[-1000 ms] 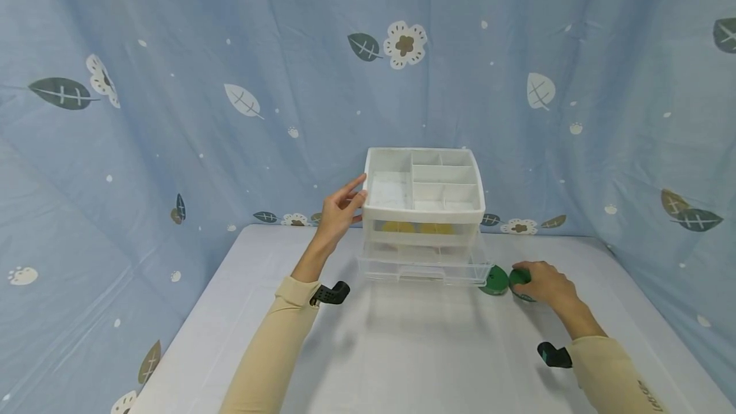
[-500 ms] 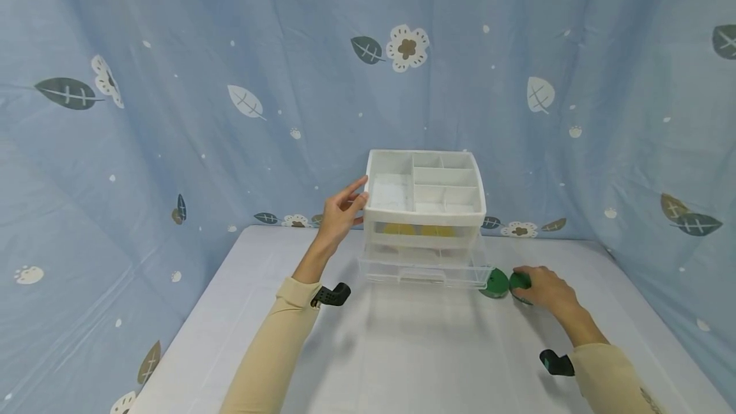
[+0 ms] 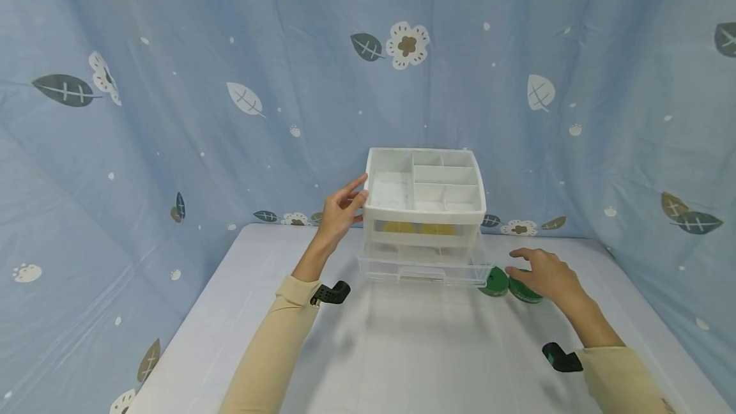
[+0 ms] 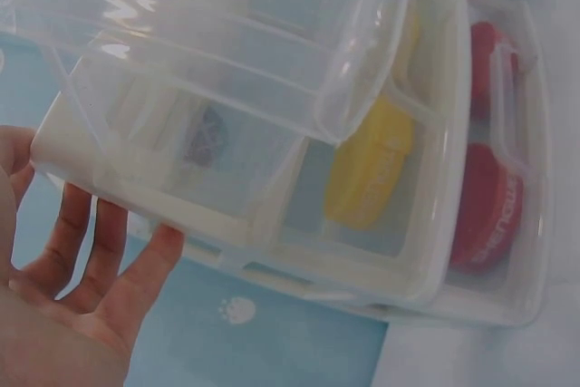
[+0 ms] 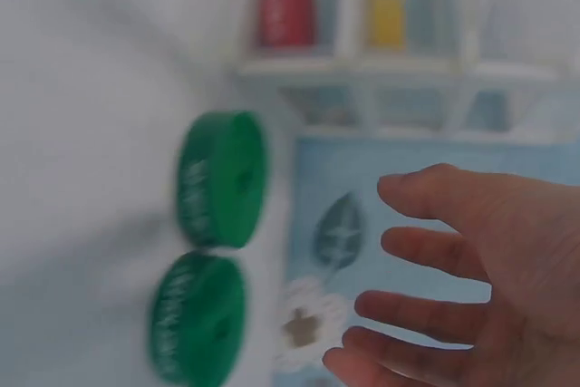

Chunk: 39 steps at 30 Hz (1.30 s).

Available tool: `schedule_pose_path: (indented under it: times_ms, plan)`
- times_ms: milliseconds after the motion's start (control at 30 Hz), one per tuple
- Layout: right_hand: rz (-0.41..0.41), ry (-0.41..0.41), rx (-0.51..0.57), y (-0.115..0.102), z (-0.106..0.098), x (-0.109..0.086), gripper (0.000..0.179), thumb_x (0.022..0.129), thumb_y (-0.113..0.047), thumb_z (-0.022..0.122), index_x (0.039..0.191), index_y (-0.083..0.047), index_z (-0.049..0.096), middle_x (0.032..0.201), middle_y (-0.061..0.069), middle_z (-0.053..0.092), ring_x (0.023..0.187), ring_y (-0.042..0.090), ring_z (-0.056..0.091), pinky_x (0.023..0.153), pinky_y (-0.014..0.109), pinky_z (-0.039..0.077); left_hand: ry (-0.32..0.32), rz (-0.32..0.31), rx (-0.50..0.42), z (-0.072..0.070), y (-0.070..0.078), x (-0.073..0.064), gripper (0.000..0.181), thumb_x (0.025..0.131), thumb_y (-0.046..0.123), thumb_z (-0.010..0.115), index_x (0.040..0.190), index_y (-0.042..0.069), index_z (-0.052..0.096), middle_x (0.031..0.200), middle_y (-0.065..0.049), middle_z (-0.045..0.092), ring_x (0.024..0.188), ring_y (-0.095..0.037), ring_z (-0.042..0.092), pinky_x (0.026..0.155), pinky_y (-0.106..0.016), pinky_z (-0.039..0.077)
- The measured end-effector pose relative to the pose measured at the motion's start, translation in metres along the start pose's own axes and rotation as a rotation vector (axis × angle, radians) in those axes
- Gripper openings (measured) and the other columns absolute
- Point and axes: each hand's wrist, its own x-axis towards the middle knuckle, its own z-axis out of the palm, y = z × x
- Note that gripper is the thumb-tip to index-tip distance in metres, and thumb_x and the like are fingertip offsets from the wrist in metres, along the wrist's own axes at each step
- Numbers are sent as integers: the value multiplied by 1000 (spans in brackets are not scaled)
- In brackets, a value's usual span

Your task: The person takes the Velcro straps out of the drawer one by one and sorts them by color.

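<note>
Green discs [image 5: 222, 178] lie just beside the right hand [image 3: 550, 276], its fingers apart

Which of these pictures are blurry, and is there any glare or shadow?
Right wrist: blurred, lettering on the green discs smeared, the right hand somewhat crisper. Left wrist: white glare spots on the clear plastic. Head: mostly sharp, soft shadows on the white table in front of the drawer unit.

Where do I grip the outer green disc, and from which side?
Probably pinch the outer green disc by its curved rim, front and back, coming from above right: it lies flat on the table, and the other green disc crowds its left.
</note>
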Motion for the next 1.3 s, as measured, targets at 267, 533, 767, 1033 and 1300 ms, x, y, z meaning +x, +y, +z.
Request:
schedule_pose_path:
  times_ms: [267, 533, 767, 1033, 1300]
  plan:
    - [-96, 181, 3, -45, -30, -10, 43, 93, -33, 66, 126, -6, 65, 131, 28, 59, 104, 46, 63, 70, 58, 56, -3, 15, 24, -1, 0, -1, 47, 101, 25, 57, 147, 20, 48, 121, -23, 55, 111, -28, 62, 97, -50, 54]
    - [-196, 322, 13, -82, -48, -34, 36, 94, -31, 67, 122, -9, 68, 123, 26, 64, 97, 42, 66, 68, 56, 57, -2, 1, 16, -1, 1, -1, 47, 101, 25, 58, 147, 23, 49, 124, -25, 56, 110, -25, 63, 97, -48, 55]
    - [-271, 457, 16, -106, -40, -48, 36, 90, -33, 72, 115, -8, 70, 111, 19, 69, 82, 32, 68, 59, 43, 57, 5, -5, 28, 1, 1, 0, 47, 101, 26, 58, 147, 23, 49, 123, -24, 56, 112, -28, 62, 96, -48, 55]
    - [-479, 714, -26, -135, -7, -61, 31, 77, -27, 83, 101, -11, 73, 108, 11, 69, 101, 33, 64, 76, 49, 58, 20, -16, 27, 3, 0, 0, 47, 100, 26, 58, 146, 24, 50, 124, -23, 57, 110, -25, 63, 96, -49, 55]
    - [-528, 492, 407, -161, 40, -69, 22, 84, -22, 79, 104, -21, 71, 94, -10, 70, 84, 6, 67, 66, 23, 58, 10, -17, 13, 2, 1, 0, 47, 100, 26, 58, 146, 24, 49, 125, -25, 56, 115, -32, 61, 99, -51, 53]
